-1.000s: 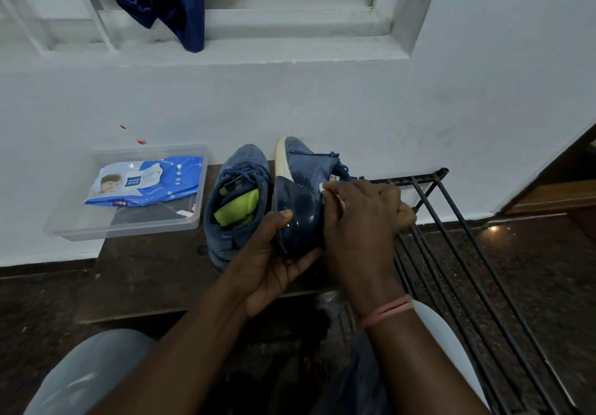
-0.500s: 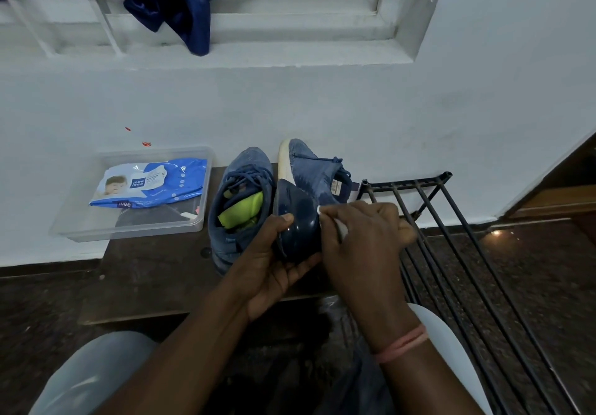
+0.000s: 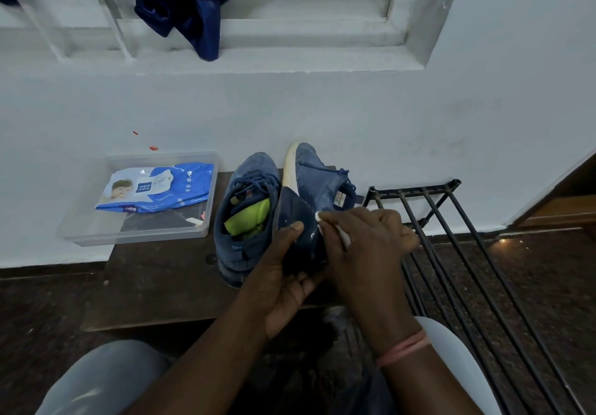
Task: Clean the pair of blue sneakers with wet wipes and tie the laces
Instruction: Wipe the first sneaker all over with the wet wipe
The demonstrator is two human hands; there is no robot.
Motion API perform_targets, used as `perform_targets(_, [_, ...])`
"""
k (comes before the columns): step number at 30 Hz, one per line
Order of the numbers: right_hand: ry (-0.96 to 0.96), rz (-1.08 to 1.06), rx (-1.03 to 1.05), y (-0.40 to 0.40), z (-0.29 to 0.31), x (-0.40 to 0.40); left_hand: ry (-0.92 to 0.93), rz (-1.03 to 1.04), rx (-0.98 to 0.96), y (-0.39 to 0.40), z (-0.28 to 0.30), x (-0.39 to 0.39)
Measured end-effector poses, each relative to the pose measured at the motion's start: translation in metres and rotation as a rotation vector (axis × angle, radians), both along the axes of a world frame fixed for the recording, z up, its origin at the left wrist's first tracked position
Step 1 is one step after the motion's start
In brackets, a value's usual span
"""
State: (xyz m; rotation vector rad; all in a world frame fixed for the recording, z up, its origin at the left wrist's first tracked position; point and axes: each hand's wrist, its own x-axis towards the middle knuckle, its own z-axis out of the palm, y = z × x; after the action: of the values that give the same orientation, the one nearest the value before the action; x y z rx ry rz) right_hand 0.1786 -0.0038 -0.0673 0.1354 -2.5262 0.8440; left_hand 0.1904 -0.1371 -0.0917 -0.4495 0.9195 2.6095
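From the head camera, a dark brown wooden tabletop (image 3: 154,285) stands against a white wall. The left hand (image 3: 283,272) grips the dark glossy heel of a blue knit sneaker with a white sole (image 3: 314,185), thumb laid across the heel, holding the shoe tipped on its side with the toe pointing far toward the wall. The right hand (image 3: 364,243) is curled around a white wet wipe (image 3: 342,235) and presses it against the heel's right side. Just left of it, touching, the second blue knit sneaker (image 3: 248,221) sits upright on the tabletop with a lime-green insole showing inside and its laces loose. Further left, a clear plastic tray (image 3: 135,235) holds a blue and white pack of wet wipes (image 3: 154,188). To the right stands a black metal rack (image 3: 451,237). A dark blue cloth (image 3: 187,17) hangs from the white window grille above.
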Motion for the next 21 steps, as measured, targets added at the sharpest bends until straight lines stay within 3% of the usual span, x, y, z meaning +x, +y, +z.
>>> perform_targets(9, [-0.105, -0.085, 0.064, 0.008, 0.003, 0.021, -0.017, 0.002, 0.000, -0.002, 0.002, 0.000])
perform_targets(13, [-0.060, -0.144, 0.072, 0.001, 0.011, 0.000, -0.017, 0.012, -0.007, -0.002, 0.004, 0.000])
perform_targets(17, [-0.072, -0.058, 0.000, 0.001, 0.010, -0.012, -0.032, 0.017, -0.008, -0.003, 0.005, 0.001])
perform_targets(21, [-0.174, -0.075, 0.074, 0.018, 0.006, 0.011, -0.050, -0.012, -0.030, -0.002, 0.001, 0.000])
